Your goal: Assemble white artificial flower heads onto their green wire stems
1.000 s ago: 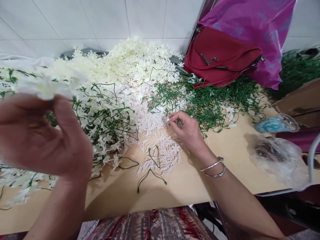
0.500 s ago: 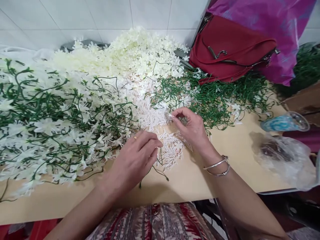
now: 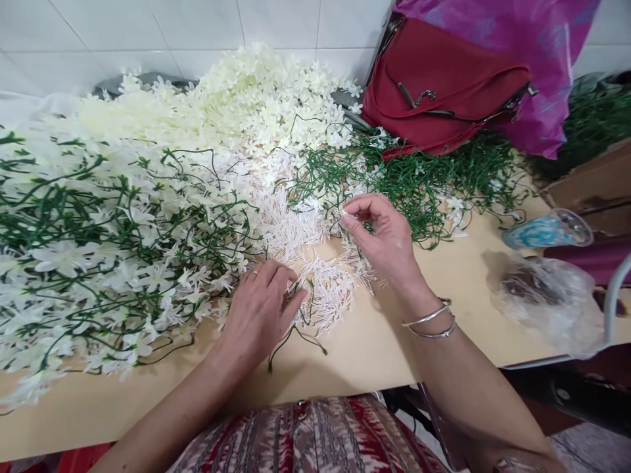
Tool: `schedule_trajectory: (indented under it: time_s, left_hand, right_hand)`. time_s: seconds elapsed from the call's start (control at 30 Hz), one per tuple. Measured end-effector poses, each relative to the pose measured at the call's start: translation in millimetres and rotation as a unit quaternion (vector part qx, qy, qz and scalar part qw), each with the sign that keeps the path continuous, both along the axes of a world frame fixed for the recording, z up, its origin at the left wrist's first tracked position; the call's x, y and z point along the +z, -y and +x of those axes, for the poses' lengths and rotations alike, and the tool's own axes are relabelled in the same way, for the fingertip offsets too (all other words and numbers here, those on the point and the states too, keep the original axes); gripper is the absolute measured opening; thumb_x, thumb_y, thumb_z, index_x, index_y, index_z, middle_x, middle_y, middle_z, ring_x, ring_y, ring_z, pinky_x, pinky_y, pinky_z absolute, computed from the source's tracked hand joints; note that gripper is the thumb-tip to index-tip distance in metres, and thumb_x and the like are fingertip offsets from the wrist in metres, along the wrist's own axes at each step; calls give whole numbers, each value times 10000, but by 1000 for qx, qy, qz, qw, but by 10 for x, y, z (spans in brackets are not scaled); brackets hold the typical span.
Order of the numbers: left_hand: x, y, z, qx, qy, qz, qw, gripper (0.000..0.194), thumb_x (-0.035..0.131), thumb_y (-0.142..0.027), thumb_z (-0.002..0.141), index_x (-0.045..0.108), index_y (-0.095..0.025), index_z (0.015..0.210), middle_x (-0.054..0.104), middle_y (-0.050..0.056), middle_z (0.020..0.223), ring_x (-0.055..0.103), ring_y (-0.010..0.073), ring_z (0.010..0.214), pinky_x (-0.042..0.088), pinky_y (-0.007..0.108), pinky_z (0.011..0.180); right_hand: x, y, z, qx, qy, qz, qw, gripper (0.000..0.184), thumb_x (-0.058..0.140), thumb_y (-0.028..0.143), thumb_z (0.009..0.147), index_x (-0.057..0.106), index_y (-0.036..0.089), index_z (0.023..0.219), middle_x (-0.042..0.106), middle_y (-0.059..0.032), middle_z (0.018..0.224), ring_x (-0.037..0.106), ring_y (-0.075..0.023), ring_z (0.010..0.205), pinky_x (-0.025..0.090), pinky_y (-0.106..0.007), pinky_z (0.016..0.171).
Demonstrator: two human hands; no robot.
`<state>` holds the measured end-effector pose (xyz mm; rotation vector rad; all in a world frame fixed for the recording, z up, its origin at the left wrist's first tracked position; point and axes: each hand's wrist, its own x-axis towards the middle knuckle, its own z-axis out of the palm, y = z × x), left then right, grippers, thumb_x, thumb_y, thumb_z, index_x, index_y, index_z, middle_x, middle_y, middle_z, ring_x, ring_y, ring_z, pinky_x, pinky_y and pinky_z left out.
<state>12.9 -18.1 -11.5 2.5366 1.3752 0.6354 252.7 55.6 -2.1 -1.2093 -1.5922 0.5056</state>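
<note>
My left hand [image 3: 261, 309] is curled low over the table beside the flower heap. Its thumb and forefinger close around a thin green plastic stem [image 3: 311, 343], whose branches trail below the fingers onto the table. My right hand [image 3: 387, 240] is raised over the middle, thumb and fingertips pinched together on a tiny white stamen piece, mostly hidden by the fingers. Beneath and between the hands lie loose white stamen sticks [image 3: 331, 295], with a denser pile of white stamens [image 3: 290, 226] behind. Finished-looking white artificial flowers on green stems [image 3: 158, 276] are heaped to the left.
Cream petals [image 3: 266, 98] are piled against the tiled wall. Green stems [image 3: 419, 197] lie in a tangle at right, under a red handbag [image 3: 453, 85] and a purple plastic bag [image 3: 547, 85]. A blue-patterned cup [image 3: 542, 230] and a clear plastic bag [image 3: 552, 295] sit at the right.
My right hand has lifted slightly, still pinched. My left hand has drawn a little left and down, its thumb and forefinger now around the green stem. The whole view has shifted slightly.
</note>
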Motion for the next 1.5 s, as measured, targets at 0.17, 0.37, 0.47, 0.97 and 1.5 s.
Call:
schedule_trajectory:
  time_s: [0.17, 0.37, 0.47, 0.97, 1.5]
  left_hand:
    - [52, -34, 155, -33, 23, 21, 999, 142, 603, -240, 1041, 588, -181, 1169, 685, 115, 1128, 655, 290, 1037, 516, 431, 884]
    - [59, -192, 574, -111, -36, 5, 993, 125, 609, -234, 1046, 675, -155, 1117, 721, 96, 1084, 671, 291, 958, 484, 444, 838]
    - [15, -251, 665, -115, -40, 2, 993, 105, 608, -212, 1043, 697, -169, 1010, 728, 88, 1054, 673, 286, 972, 478, 441, 863]
    - [7, -463, 504, 99, 589, -180, 782, 133, 767, -305, 926, 703, -189, 923, 738, 21, 881, 692, 147, 839, 559, 285, 838]
    - [-18, -468, 507, 108, 626, -180, 751, 153, 796, -325, 910, 716, -200, 945, 737, 18, 928, 700, 141, 881, 575, 287, 893]
  right_hand:
    - [-4, 2, 13, -33, -16, 3, 999, 63, 708, 200, 905, 693, 249, 869, 705, -19, 910, 641, -200, 881, 519, -362, 826]
    - [-27, 16, -37, 31, -42, -29, 998, 26, 733, 226, 897, 735, 235, 873, 719, -29, 944, 657, -199, 917, 538, -357, 843]
    - [-44, 0, -47, 51, -104, -57, 992, 29, 765, 254, 873, 752, 230, 883, 717, -30, 940, 663, -189, 905, 544, -345, 829]
    - [-23, 39, -133, 84, -273, -161, 945, 219, 893, 370, 752, 721, 248, 811, 740, -15, 988, 653, -165, 879, 562, -329, 845]
    - [-9, 128, -233, 63, -125, -120, 983, 33, 750, 245, 869, 717, 243, 873, 679, 6, 826, 606, -169, 787, 495, -347, 762]
